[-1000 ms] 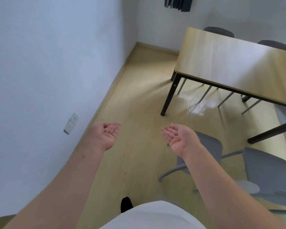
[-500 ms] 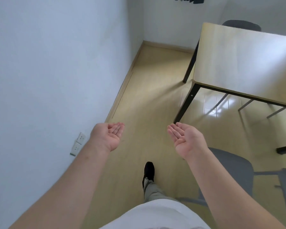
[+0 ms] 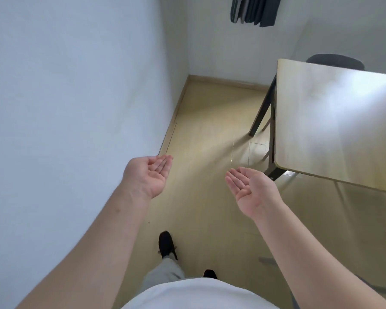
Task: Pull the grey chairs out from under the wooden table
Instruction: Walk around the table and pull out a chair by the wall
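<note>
- Left hand (image 3: 148, 175): open, palm up, empty, near the wall (image 3: 65, 108).
- Right hand (image 3: 252, 188): open, palm up, empty, just short of the table (image 3: 334, 121) corner.
- Chair (image 3: 334, 61): only the grey backrest top shows, beyond the table's far edge, seat tucked underneath. Well apart from both hands.
- Handling, judged: rigid, moderately light; likely to slide on the smooth floor (image 3: 210, 134).
- Grip point: backrest top edge, both hands, pulling straight back, clear of the table leg (image 3: 262, 108).
</note>
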The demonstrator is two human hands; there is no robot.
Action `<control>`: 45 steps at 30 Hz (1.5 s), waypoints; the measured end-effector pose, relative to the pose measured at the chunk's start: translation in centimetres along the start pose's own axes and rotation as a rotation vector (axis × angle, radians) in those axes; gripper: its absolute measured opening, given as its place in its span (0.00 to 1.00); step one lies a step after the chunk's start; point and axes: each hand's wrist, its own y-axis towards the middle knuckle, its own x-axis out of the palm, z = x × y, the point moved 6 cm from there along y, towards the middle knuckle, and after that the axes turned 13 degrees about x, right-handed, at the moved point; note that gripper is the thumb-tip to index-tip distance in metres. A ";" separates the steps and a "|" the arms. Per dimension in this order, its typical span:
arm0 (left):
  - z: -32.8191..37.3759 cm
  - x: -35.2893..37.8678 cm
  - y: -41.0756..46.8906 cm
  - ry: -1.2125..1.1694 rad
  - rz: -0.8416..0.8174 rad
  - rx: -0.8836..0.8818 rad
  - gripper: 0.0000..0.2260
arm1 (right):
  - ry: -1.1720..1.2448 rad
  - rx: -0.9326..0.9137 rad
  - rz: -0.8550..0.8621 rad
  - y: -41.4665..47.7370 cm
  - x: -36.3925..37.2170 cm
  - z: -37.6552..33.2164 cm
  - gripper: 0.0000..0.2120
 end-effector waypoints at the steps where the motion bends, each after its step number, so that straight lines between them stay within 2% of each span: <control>1: 0.8 0.8 1.4 0.000 -0.003 -0.007 0.09 | 0.000 -0.004 0.001 0.8 1.5 -0.5 0.13; 4: 3.2 3.3 7.1 0.019 0.003 -0.038 0.10 | 0.021 -0.029 0.011 3.7 6.8 -2.2 0.14; 11: 10.2 12.9 16.8 0.099 -0.109 -0.087 0.12 | 0.114 -0.115 -0.003 7.0 17.8 -7.6 0.14; 21: 10.9 23.4 28.4 0.183 -0.100 -0.183 0.10 | 0.272 -0.144 0.031 14.1 23.9 -16.3 0.16; 30: 10.7 39.9 39.3 0.258 -0.144 -0.151 0.12 | 0.374 -0.131 -0.014 22.7 31.0 -31.6 0.13; 34: 11.8 48.2 43.0 0.217 -0.195 -0.127 0.13 | 0.369 -0.149 -0.048 24.6 34.7 -39.3 0.12; 45: 9.8 62.7 56.3 0.240 -0.164 -0.215 0.17 | 0.426 -0.129 0.034 33.9 42.4 -54.4 0.11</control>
